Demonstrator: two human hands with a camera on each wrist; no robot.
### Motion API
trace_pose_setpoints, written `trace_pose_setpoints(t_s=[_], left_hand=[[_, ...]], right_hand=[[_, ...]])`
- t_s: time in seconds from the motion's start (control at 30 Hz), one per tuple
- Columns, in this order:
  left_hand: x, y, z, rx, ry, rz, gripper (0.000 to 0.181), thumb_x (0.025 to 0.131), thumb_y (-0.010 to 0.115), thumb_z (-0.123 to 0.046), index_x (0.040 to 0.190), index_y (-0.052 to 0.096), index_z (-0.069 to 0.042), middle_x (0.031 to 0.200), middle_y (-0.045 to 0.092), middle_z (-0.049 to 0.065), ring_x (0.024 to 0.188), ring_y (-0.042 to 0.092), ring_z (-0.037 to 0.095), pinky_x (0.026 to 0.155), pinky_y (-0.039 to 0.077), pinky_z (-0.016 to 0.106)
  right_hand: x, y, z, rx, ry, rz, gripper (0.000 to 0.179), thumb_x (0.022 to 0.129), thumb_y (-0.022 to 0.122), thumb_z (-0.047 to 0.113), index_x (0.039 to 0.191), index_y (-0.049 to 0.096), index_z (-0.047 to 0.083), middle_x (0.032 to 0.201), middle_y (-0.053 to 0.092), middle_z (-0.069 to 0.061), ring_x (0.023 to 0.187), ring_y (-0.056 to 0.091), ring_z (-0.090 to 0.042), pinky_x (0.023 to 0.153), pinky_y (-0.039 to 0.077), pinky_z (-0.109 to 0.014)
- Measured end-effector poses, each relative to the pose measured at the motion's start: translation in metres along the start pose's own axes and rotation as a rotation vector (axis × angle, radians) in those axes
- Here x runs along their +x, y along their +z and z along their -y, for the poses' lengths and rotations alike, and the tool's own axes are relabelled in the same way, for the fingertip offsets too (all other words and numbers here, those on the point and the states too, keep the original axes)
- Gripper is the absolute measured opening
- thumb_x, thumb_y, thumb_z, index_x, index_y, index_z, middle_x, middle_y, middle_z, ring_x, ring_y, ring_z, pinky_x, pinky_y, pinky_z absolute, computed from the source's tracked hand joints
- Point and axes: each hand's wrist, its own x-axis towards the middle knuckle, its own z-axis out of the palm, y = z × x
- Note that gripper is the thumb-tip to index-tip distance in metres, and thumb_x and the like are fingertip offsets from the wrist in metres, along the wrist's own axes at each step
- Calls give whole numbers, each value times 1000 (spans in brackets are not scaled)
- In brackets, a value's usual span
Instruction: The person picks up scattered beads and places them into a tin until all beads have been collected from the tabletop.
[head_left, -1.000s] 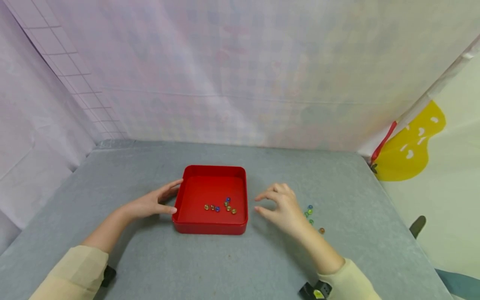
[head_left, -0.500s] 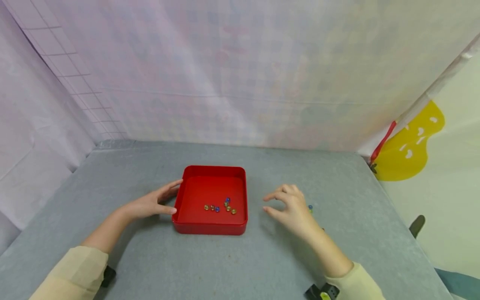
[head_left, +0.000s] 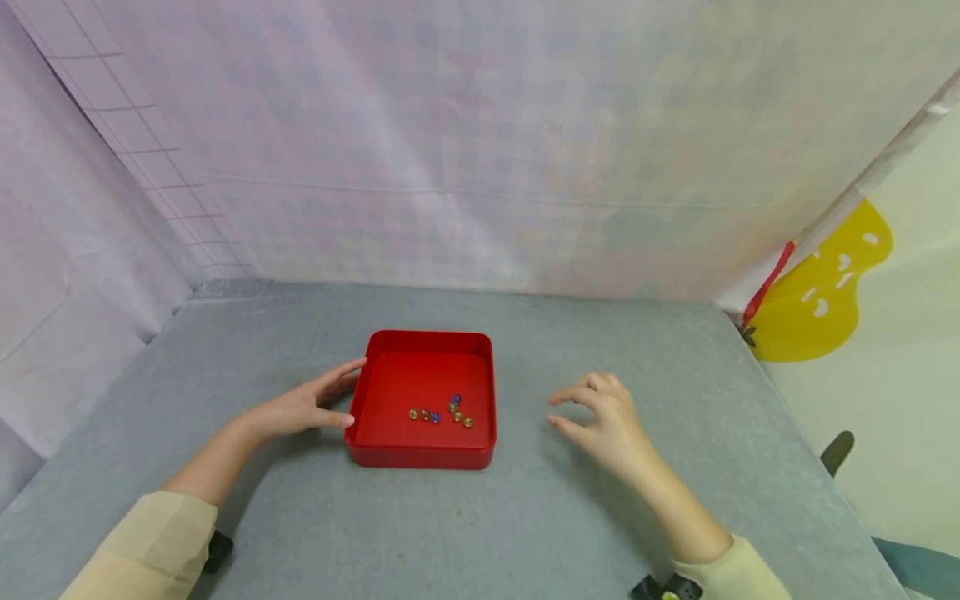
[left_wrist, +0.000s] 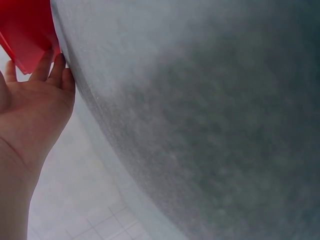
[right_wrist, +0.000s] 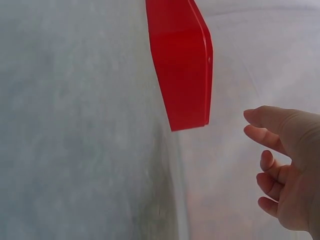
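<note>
A square red tray (head_left: 420,457) sits on the grey table, with several small glass marbles on its floor, some amber such as one marble (head_left: 468,422), others blue such as another marble (head_left: 435,418). Against the tray's left wall rest the thumb and fingertips of my left hand (head_left: 309,406), its fingers extended; the left wrist view also has that hand (left_wrist: 37,102) at the red wall. To the right of the tray, apart from it, my right hand (head_left: 603,425) hovers with a gap between thumb and index finger and nothing in it. The other right-hand fingers are loosely bent.
A grey cloth covers the table (head_left: 420,533). Behind it hangs a pale checked curtain (head_left: 480,167), and at the right a white sheet bears a yellow printed shape (head_left: 810,308). Black wrist devices (head_left: 219,552) sit below the sleeves.
My right hand has moved right, away from the tray. The loose marbles on the table, visible earlier, are now hidden behind that hand and forearm. My left hand and the tray have stayed put.
</note>
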Motion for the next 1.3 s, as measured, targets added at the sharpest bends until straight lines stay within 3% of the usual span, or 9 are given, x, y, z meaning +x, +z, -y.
trace_pose_setpoints(t_s=[0.3, 0.67, 1.07, 1.3], left_hand=[[0, 0, -1, 1, 8, 7, 84, 91, 66, -15, 155, 11, -11, 155, 17, 24, 140, 14, 42, 107, 18, 63], [0, 0, -1, 0, 3, 0, 85, 90, 67, -15, 154, 12, -11, 155, 17, 24, 140, 14, 43, 107, 18, 63], [0, 0, 0, 5, 4, 4, 84, 91, 66, -15, 154, 12, -11, 155, 16, 24, 141, 14, 42, 107, 18, 62], [-1, 1, -3, 3, -10, -5, 85, 90, 68, -16, 154, 12, -11, 155, 17, 24, 140, 14, 43, 106, 19, 63]], right_hand=[[-8, -10, -9, -24, -20, -37, 23, 69, 85, 9, 89, 74, 11, 83, 58, 9, 84, 47, -14, 73, 36, -34], [-14, -24, -15, -55, 40, -30, 22, 70, 84, 7, 90, 74, 9, 83, 57, 6, 83, 45, -15, 71, 34, -34], [-25, -33, -25, -75, 35, -52, 22, 69, 84, 5, 89, 74, 9, 81, 57, 6, 83, 45, -16, 73, 33, -35], [-32, -40, -31, -83, 62, -47, 22, 70, 84, 5, 89, 74, 8, 83, 61, -3, 84, 46, -17, 73, 33, -35]])
